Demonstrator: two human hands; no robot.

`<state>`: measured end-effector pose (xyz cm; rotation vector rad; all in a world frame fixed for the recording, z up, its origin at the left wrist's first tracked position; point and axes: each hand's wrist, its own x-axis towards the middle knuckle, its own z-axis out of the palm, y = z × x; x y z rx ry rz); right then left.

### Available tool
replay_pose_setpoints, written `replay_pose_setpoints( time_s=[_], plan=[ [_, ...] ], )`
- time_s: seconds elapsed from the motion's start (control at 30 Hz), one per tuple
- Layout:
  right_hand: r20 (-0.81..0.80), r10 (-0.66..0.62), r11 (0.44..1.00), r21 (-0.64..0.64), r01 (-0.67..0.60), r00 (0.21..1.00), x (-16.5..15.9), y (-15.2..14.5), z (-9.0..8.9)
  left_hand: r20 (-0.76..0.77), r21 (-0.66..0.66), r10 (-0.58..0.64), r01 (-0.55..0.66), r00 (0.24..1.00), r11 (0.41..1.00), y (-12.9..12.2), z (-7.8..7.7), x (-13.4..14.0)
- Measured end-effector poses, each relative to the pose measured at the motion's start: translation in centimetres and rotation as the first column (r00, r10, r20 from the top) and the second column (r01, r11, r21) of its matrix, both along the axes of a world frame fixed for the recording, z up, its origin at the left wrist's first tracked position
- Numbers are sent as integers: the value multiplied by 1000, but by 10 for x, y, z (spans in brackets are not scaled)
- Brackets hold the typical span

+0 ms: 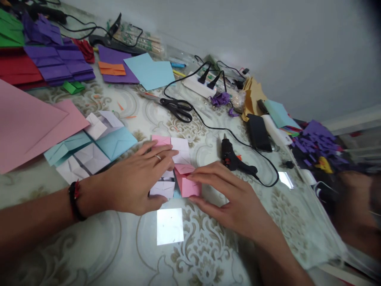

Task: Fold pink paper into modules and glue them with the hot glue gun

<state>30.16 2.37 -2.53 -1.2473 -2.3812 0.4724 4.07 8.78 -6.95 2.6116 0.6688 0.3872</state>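
On the table in front of me lies a small block of folded paper squares in pink and white (180, 149). My left hand (139, 174), with a ring and a dark bracelet, rests across its left side, fingers stretched out and thumb near the lower edge. My right hand (226, 192) grips the pink folded paper (190, 186) at the block's lower right, its thumb below and fingertips at the flap. That flap stands partly raised. My left fingers hide part of the block. Left of my wrist sits another folded block in light blue and white (116, 142).
A black glue gun (235, 159) lies right of my hands, its cord curving around. Beyond are scissors (178, 107), a white power strip (199, 85) and light blue sheets (150, 71). Pink sheets (32, 123) and purple folded paper (59, 63) lie left. Another person's limb (354, 202) shows at right.
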Motion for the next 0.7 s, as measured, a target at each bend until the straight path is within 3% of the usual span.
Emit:
replay_pose_setpoints(
  time_s=[0.7],
  plan=[
    [71,59,995,80,-65,996,-6,-1,-4,-44,55,-23,25,999,998,3,0,0]
  ],
)
